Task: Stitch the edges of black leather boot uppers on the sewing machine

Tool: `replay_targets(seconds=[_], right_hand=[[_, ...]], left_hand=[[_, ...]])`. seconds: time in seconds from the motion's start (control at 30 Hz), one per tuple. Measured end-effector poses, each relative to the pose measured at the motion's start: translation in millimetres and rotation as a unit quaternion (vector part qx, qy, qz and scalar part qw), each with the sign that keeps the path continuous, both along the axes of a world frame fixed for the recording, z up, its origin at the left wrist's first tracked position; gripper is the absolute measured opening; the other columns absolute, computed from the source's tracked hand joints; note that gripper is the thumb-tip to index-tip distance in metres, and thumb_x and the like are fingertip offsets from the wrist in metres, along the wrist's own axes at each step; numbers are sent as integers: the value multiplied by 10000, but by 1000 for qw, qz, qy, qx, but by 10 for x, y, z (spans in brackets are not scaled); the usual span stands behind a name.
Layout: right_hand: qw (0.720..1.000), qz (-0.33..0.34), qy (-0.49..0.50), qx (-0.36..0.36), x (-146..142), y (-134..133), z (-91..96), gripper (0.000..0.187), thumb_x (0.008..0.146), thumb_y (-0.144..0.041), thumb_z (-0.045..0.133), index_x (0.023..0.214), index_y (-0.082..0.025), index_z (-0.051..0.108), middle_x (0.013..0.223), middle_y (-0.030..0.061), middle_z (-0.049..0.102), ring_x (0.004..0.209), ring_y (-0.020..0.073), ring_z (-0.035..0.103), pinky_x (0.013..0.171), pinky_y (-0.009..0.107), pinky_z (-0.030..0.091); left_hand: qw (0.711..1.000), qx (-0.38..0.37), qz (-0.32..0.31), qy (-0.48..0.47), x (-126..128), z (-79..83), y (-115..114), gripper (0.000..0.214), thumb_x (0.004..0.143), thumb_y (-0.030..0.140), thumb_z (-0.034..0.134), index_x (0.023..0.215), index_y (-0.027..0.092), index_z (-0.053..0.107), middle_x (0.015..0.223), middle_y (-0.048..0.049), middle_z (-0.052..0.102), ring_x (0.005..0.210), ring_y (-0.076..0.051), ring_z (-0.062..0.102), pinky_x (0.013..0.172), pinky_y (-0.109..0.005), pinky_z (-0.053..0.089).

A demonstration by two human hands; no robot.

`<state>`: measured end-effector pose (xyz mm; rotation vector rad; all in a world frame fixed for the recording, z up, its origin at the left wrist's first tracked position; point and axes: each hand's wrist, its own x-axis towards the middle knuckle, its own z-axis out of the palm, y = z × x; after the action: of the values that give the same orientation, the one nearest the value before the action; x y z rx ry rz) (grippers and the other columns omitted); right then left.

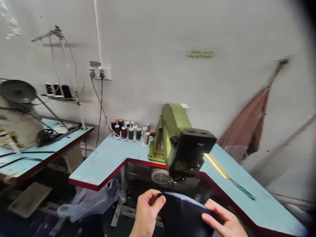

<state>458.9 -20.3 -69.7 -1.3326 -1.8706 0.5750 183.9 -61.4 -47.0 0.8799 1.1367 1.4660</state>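
A dark piece of fabric or leather (184,214) with a pale curved upper edge hangs between my two hands. My left hand (148,210) pinches its upper left corner between thumb and fingers. At its right side, my right hand (222,217) grips the edge the same way. Just beyond the piece stands a green sewing machine (172,126) with a black head (194,146), on a light blue table (103,159) with a red edge. The piece is below the machine head and apart from it. Its lower part runs out of view.
Several thread spools (131,133) stand left of the machine. A yellow strip (217,166) and teal-handled tool (243,189) lie on the right wing. A brown cloth (249,121) hangs on the wall. Another machine (18,118) stands at left; a plastic bag (91,200) hangs below the table.
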Motion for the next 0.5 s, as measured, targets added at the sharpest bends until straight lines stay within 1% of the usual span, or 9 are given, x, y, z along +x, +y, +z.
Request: replay_targets(seconds=[0.07,0.17,0.3,0.4,0.5], right_hand=[[998,6,43,-37,-41,43,125,357,737,-552,673,618,-229,576,677,25,583,681,230,614,634,325,526],[988,14,137,-67,-124,107,232,433,717,-550,675,576,-194,474,635,0,486,625,171,498,580,268,437],[971,17,217,-98,-53,169,229,426,715,-522,698,599,-190,457,666,-14,427,659,159,434,599,262,372],[967,20,235,-96,27,217,214,407,716,-496,709,609,-191,462,679,-18,415,672,159,418,617,271,349],[967,23,236,-91,32,248,238,402,707,-479,717,601,-192,456,684,-17,416,682,165,417,629,282,338]], left_hand=[[1000,0,16,20,115,103,48,416,638,542,772,676,144,657,618,15,553,628,-127,442,620,-252,350],[999,2,32,23,254,180,126,384,637,506,769,636,146,637,608,5,578,622,-135,463,619,-250,363],[999,-5,25,48,365,176,239,374,662,498,749,615,154,609,587,12,560,603,-131,446,602,-245,363],[998,-6,27,57,404,176,279,386,678,511,729,605,160,587,578,20,528,602,-130,424,598,-245,357],[997,-12,36,60,411,214,280,389,677,520,726,612,163,585,588,21,518,613,-133,418,599,-246,356]])
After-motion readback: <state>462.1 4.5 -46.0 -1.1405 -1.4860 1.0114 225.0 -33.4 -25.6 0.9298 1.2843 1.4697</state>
